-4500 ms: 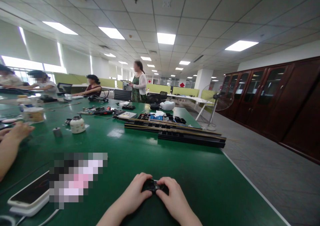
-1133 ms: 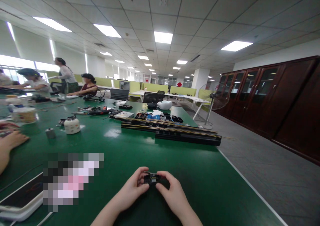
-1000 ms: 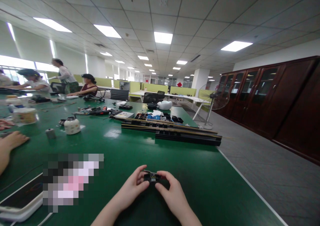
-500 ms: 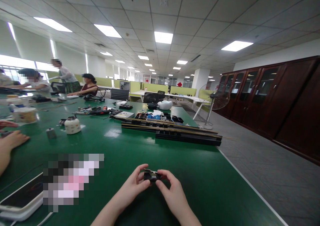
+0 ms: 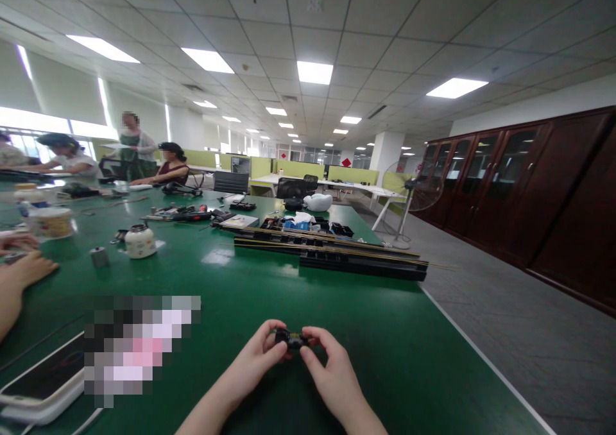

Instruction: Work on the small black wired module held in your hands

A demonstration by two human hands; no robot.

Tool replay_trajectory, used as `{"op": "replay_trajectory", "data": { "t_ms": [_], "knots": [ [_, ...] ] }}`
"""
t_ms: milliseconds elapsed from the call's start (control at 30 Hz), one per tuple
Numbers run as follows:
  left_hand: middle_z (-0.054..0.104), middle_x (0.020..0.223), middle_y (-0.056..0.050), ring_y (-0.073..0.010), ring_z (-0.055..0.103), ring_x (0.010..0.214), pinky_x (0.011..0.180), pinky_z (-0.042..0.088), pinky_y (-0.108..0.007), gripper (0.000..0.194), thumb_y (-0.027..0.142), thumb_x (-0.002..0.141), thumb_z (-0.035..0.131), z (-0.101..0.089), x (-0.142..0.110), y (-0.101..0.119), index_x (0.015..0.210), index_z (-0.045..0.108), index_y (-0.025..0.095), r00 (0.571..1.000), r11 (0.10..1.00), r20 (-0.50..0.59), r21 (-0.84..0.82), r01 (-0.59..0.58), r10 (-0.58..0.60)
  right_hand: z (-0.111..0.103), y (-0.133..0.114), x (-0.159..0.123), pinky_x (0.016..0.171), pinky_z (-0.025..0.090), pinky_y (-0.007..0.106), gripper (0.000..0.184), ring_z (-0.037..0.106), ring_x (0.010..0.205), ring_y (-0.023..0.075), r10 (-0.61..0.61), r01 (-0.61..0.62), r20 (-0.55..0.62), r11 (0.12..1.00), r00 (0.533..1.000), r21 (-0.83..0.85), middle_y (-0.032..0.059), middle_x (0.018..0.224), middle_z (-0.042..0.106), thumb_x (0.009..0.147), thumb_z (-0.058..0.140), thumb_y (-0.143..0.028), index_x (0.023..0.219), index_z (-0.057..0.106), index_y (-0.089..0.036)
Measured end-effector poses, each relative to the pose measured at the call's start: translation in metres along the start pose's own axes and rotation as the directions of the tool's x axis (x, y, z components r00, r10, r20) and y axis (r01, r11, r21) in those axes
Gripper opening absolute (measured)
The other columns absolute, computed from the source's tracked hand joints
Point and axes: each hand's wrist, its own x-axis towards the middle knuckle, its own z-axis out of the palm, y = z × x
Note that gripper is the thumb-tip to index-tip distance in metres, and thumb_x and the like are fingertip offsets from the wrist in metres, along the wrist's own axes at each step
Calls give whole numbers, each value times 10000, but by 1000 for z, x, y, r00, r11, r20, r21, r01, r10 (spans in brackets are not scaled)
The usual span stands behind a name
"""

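A small black plastic part (image 5: 292, 341) with a metallic or brownish middle is held just over the green table (image 5: 366, 332); its exact kind is too small to tell. My left hand (image 5: 262, 353) grips its left end between thumb and fingers. On the right end, my right hand (image 5: 327, 358) pinches it with thumb and index finger. The fingertips cover both ends of the part.
Long black rails (image 5: 363, 267) with thin brass-coloured rods lie ahead. To the left are a phone (image 5: 45, 371), a white jar (image 5: 140, 241), a grey cylinder (image 5: 99, 256) and a co-worker's hand (image 5: 33, 269). Tools (image 5: 185, 213) lie farther back.
The black part has been raised and tilted in my fingers; a thin flap that stood up at its back now looks lowered. A standing person has moved left across the background.
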Motion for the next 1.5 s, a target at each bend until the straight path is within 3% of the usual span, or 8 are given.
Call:
{"op": "replay_trajectory", "data": {
  "t_ms": [400,567,733,967,1500],
  "knots": [
    [652,991,-66,-241,596,972,909,384,-391,618,478,583,744,-6,4,-11,1069,454,231,1000,999,10,-46,1,0,1,2,1,871,465,333,300,605,956,209,49,-49,20,999,999,1,51,1021,666,765,554,-365,1021,616,-220],
    [634,1028,-65,-237,557,1045,951,357,-384,527,441,601,744,-3,3,-7,1009,491,223,999,999,6,-21,-39,39,2,3,1,878,458,332,280,599,956,200,39,-39,36,999,999,15,50,1024,659,785,533,-356,1018,609,-220],
    [618,1019,-59,-243,554,1045,934,374,-391,492,416,589,758,-5,5,-9,973,517,224,997,997,-13,-20,-71,71,3,3,1,852,461,341,269,602,920,202,3,-4,26,999,1000,42,52,1009,660,777,546,-338,1010,615,-222],
    [630,1003,-62,-248,578,1003,877,406,-379,543,414,550,783,-3,7,-14,975,495,235,999,998,15,-62,-28,29,4,1,2,809,462,303,221,595,903,187,-58,57,18,998,998,41,31,988,645,731,600,-262,948,641,-249],
    [625,1020,-63,-235,564,1022,911,377,-375,524,388,577,774,-3,5,-12,989,495,226,998,998,61,-65,-1,5,4,4,2,969,392,366,176,550,1077,222,8,-8,31,1000,999,2,61,1094,613,731,613,-254,895,677,-241]
  ]
}}
